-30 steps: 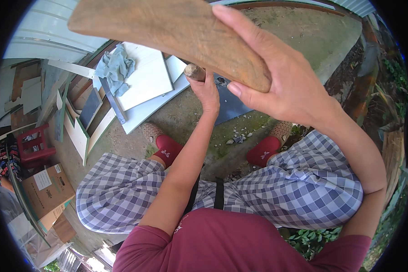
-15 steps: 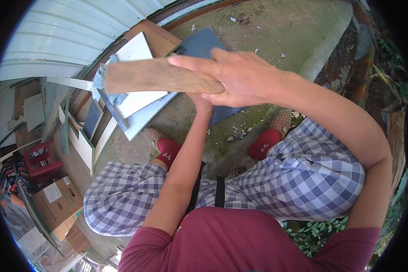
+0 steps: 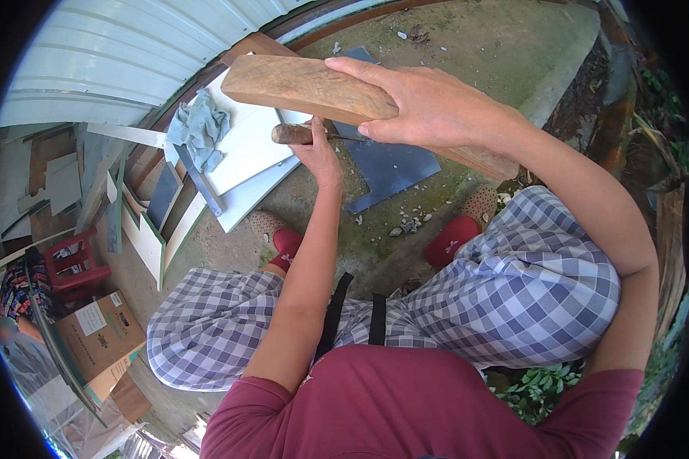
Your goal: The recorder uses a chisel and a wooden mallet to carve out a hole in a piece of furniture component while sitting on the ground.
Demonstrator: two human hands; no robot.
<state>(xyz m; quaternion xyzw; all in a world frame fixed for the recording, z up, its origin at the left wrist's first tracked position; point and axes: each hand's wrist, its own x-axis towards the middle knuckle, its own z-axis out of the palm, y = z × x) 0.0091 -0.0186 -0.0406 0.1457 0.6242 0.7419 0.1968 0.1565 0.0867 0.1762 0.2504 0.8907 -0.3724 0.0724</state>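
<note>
My right hand (image 3: 444,103) is closed around a thick, worn wooden block (image 3: 306,88), holding it raised across the view. More of the wood shows below the wrist. Under the block, my left hand (image 3: 319,157) grips a wooden-handled tool (image 3: 289,135) with its fingers wrapped round the handle. A thin dark metal shank runs from the handle toward the right; its far end is hidden behind the block and my right hand. A dark blue-grey panel (image 3: 390,172) lies on the ground beneath my hands.
White boards (image 3: 245,145) lie at the left with a crumpled light-blue cloth (image 3: 199,130) on them. Several cut board pieces (image 3: 145,241) lean beside. A red plastic stool (image 3: 73,264), a cardboard box (image 3: 99,336) and a person (image 3: 23,294) are farther left. A corrugated wall (image 3: 130,61) stands behind.
The wooden block has risen and turned, and it is no longer blurred. The tool handle in my left hand and the light-blue cloth, largely covered before, now show.
</note>
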